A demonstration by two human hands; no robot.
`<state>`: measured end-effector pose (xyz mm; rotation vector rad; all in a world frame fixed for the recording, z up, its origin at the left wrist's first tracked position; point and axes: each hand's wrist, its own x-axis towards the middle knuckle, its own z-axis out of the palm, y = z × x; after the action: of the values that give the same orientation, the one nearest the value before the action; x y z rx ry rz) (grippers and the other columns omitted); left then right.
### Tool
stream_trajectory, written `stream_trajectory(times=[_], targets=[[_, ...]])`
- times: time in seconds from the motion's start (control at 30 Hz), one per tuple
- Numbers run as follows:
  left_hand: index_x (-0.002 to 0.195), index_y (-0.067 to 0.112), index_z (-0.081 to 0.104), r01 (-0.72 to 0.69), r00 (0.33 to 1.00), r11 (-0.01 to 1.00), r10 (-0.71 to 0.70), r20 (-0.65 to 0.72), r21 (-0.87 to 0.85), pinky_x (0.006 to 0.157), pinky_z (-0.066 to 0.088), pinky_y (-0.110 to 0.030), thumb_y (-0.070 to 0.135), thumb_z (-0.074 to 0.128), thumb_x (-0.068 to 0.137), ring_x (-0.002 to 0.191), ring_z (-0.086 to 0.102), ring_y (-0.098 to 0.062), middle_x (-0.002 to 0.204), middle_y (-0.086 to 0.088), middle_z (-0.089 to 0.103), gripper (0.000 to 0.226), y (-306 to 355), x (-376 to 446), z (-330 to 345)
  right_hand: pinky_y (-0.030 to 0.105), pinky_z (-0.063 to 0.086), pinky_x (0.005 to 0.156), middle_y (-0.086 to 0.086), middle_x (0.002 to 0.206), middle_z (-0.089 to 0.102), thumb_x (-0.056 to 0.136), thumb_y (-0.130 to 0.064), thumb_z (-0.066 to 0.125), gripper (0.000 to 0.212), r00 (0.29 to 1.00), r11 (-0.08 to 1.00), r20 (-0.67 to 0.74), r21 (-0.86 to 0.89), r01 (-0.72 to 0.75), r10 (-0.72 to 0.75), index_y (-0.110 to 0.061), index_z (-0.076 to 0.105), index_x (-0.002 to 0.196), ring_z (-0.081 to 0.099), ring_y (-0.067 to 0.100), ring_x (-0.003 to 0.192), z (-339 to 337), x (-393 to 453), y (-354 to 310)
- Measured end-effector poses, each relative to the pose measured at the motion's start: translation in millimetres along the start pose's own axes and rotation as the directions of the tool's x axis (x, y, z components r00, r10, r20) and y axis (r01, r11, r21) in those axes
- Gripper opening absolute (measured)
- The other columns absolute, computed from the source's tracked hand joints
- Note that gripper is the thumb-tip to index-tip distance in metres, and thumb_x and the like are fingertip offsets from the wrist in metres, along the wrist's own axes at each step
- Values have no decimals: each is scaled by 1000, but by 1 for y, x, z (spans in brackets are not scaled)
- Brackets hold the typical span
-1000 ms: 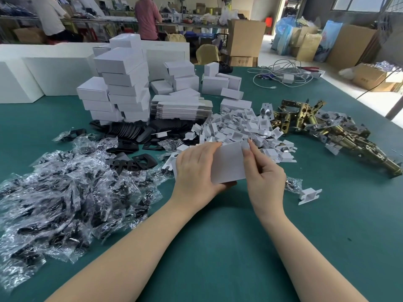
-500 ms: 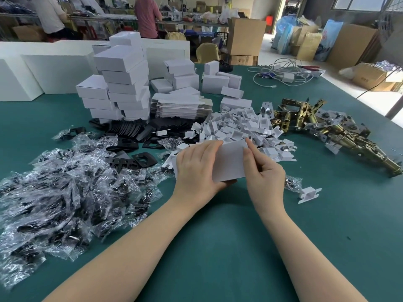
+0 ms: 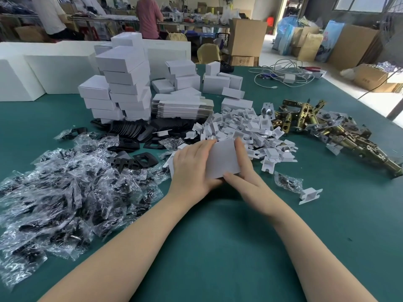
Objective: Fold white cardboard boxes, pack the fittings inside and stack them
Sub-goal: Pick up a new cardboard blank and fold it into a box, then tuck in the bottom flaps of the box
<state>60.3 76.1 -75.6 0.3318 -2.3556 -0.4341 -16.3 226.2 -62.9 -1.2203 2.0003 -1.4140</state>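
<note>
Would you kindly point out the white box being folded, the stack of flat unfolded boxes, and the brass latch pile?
white box [image 3: 222, 160], head view, on its flat front panel.
stack of flat unfolded boxes [image 3: 182, 107], head view, on its layered side.
brass latch pile [image 3: 327, 129], head view, on its middle.

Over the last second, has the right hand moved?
Yes. The right hand has shifted slightly left across the flat white cardboard box, away from the lone white cardboard insert on the green table, which stays put.
</note>
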Motion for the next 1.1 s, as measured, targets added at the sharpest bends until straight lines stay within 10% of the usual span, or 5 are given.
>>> stream_trajectory(times=[0.13,0.33,0.57,0.83,1.1], targets=[[137,15,52,51,999,998,-51,1,-34,101,27,-34,49,80,59,122,52,-26,133,-3,58,90,3,3,1,16,0,116,3,164,-14,77,4,55,104,981,889,-108,-447,98,-162,-38,-6,149,-11,10,150,9,-1,3],[148,7,36,-41,999,981,41,-8,-190,108,39,-48,50,63,81,133,45,-31,148,-13,44,84,10,-1,-3,48,49,89,17,137,42,62,11,72,64,797,643,-352,-764,58,-490,-15,68,121,41,34,117,8,8,7],[152,20,5,-8,980,923,-69,-185,-385,121,20,-47,64,45,92,150,17,-25,161,-14,14,85,8,-2,-9,11,37,71,-7,95,52,85,-32,71,25,654,966,-727,-259,18,-207,-31,60,108,45,-1,85,-15,3,14],[148,44,11,110,993,782,-109,38,-613,100,35,-7,57,57,88,129,42,9,141,35,40,76,2,-4,0,25,52,78,-19,103,68,93,-42,62,37,977,997,-203,-68,47,-59,-41,47,127,64,0,91,3,3,15],[132,72,17,111,991,740,-137,12,-663,81,50,-14,39,78,77,99,64,-3,115,34,53,89,-2,-3,8,14,40,61,-11,98,60,96,-24,54,25,608,988,-785,33,-150,118,-22,55,120,56,-4,77,-65,61,12]])
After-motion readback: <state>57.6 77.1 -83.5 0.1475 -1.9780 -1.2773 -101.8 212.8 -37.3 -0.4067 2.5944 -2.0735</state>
